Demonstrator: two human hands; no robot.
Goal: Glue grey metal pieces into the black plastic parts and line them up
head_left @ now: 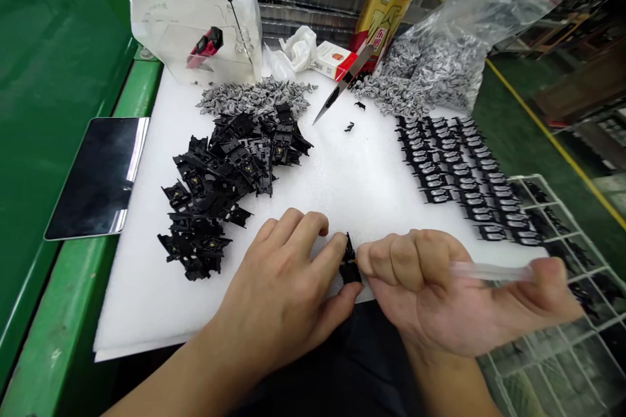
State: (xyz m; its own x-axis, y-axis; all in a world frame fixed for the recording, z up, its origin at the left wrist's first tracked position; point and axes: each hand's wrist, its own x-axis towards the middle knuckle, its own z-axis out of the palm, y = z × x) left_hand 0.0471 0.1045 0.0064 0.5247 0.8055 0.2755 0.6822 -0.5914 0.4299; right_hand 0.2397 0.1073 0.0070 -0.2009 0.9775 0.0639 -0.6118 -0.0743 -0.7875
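Observation:
Near the front edge of the white foam sheet (342, 202), my left hand (288, 280) pinches a small black plastic part (350, 267) between thumb and index finger. My right hand (425, 287) is closed around a slim translucent tool handle (489, 271), blurred slightly. Its tip is hidden by the fingers, which are right beside the black part. To the left of my hands lies a heap of black plastic parts (235, 166). A pile of small grey pieces (254, 98) is just behind it. Two tiny black bits, including a black clip (349, 127), lie apart on the foam.
Rows of black parts with grey pieces (469, 176) line the right side, beside a white wire rack (562, 228). Tweezers (342, 86) lean against a small box (332, 58). Behind are a drink bottle (388, 6) and a plastic bag (450, 45). A tablet (92, 176) lies left.

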